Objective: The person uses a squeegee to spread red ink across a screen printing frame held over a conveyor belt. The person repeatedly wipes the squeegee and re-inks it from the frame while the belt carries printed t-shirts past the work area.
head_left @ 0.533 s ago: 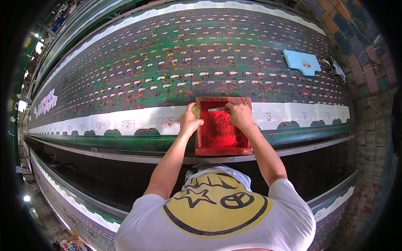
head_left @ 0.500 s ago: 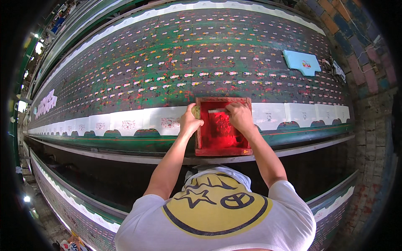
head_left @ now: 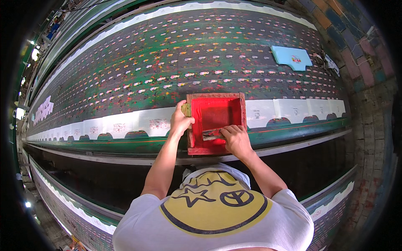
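Note:
A wooden screen-printing frame (head_left: 215,96) lies over the row of white cut pieces along the near edge of the long table. Its inside is coated in red ink (head_left: 222,111). My left hand (head_left: 181,120) is closed around the yellowish block (head_left: 186,109) on the frame's left side. In my right hand (head_left: 236,140) is a wooden squeegee (head_left: 212,134), gripped at its right end. The squeegee sits inside the frame, close to the near side. The piece under the frame is hidden.
White pieces (head_left: 261,113) with small dark prints lie to the right; pieces with red prints (head_left: 119,124) lie to the left. A light blue stack (head_left: 291,58) rests farther back at right, beside a crumpled cloth (head_left: 331,65). A rail (head_left: 293,145) runs along the table's near side.
My right hand has drawn the squeegee from the far part of the frame toward me. The red mesh beyond it is now exposed. My left hand keeps its grip on the block.

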